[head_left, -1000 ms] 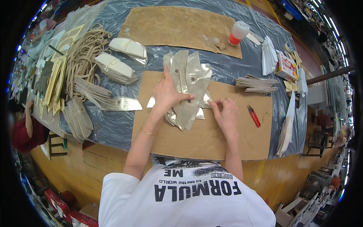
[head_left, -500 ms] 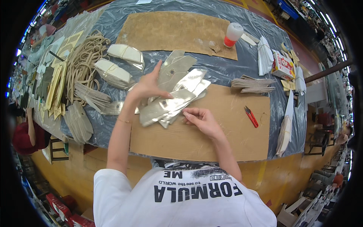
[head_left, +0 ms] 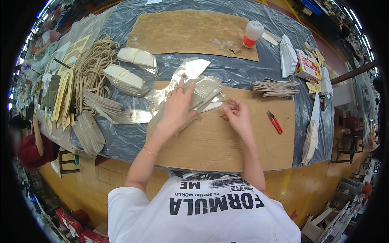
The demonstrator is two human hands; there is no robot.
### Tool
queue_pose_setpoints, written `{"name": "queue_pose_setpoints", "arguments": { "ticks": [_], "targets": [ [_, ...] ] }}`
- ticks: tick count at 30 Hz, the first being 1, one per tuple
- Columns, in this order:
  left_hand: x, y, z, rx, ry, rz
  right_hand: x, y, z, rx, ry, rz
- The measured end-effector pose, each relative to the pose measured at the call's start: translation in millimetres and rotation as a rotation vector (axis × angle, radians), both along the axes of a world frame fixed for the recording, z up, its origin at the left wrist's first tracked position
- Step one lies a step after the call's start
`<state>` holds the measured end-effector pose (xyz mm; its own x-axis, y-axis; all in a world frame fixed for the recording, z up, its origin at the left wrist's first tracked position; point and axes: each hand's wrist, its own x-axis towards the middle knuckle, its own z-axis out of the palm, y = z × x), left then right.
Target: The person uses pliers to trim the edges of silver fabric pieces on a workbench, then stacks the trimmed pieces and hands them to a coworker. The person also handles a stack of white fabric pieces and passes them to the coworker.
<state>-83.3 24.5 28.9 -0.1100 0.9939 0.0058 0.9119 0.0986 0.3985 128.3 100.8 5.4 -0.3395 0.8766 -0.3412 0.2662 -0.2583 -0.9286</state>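
Several shiny metallic, pale-gold cut pieces [head_left: 208, 87] lie fanned in an overlapping pile, partly on a cardboard sheet [head_left: 227, 150]. My left hand [head_left: 178, 106] rests flat on top of this pile, its fingers spread and open, covering part of the pieces. Just right of the pile, above the cardboard, my right hand [head_left: 237, 115] has its fingers curled and pinched together. Whatever is between those fingertips is too small to make out. To the right of this hand lie small red-handled thread snips [head_left: 275, 122].
Left of the pile are tied bundles of cut pieces [head_left: 125, 79] and coiled beige cord [head_left: 95, 73]. A brown board [head_left: 190, 32] lies at the far side with a red-and-clear bottle [head_left: 252, 34]. At right are a grey bundle [head_left: 275, 87] and a small box [head_left: 307, 67].
My left hand has moved from the pile's left side onto its top and flattened. My right hand has moved right, away from the pile's edge. The pieces have shifted and bunched closer.
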Motion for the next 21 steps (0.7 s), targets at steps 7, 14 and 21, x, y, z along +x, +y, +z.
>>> {"name": "queue_pose_setpoints", "arguments": {
  "ticks": [7, 14, 21],
  "targets": [
    [-8, 1, 3, 0.001, -0.094, 0.031, 1, -12, -3, -0.330, 0.549, -0.267],
    [-5, 3, 13, -0.054, -0.127, -0.028, -17, -4, -11, -0.468, 0.545, -0.148],
    [-4, 4, 3, 0.044, 0.083, -0.039, -33, -10, -25, -0.002, 0.175, 0.024]
  ]
}}
